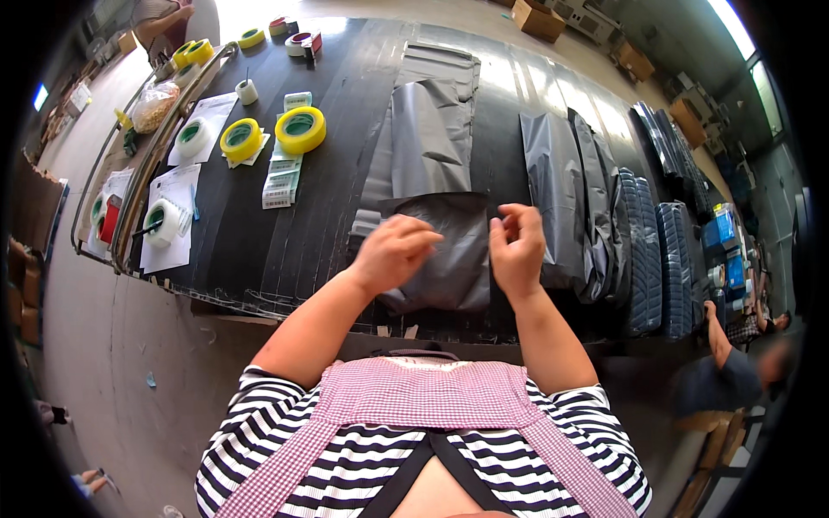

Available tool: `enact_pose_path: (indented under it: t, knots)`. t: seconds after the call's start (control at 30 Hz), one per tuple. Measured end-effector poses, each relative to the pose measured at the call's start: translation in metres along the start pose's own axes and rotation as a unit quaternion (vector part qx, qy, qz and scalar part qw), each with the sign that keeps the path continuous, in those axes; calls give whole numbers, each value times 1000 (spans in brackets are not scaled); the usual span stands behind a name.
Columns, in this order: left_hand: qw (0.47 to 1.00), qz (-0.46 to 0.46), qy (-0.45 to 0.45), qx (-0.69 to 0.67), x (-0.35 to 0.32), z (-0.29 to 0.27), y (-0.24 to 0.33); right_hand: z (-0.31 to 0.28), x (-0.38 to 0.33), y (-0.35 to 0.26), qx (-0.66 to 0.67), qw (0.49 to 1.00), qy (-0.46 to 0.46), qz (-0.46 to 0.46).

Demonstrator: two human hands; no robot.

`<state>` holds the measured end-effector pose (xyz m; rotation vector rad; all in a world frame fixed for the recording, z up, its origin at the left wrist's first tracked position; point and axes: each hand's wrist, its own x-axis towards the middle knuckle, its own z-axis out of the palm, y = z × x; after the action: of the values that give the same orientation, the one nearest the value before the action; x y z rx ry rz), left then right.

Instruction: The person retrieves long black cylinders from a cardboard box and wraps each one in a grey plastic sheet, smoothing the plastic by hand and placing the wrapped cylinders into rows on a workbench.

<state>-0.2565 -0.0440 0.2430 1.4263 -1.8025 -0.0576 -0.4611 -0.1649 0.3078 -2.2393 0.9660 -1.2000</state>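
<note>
A dark grey plastic mailing bag [445, 259] lies in front of me on the black table [337, 78], its flap end folded over. My left hand [395, 255] hovers over the bag's left side, fingers loosely bent and slightly apart, with nothing visible in them. Over the right edge is my right hand [518, 249], its thumb and bent forefinger apart and nothing seen between them. Beyond the bag, more grey bags [432, 138] lie in an overlapping stack running away from me.
At right lie filled grey bags [553, 198] and dark quilted packs in clear wrap [641, 250]. Left of me are yellow tape rolls [300, 130], a label strip [281, 180], white rolls [161, 222] on paper and a metal rack rail [164, 147]. A co-worker [725, 371] stands at lower right.
</note>
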Motion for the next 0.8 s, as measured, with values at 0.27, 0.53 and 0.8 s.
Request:
enact_pose_path:
  t: [0.27,0.53,0.8]
  knots:
    - [977,-205,-25,-59,39,57,-42,89,2,28,-89,929,-347,88]
    - [890,-295,102,-333,53,76,-31,82,12,72,393,824,-245,327]
    - [939,-274,-10,-206,166,143,32,-27,62,141,200,882,-228,360]
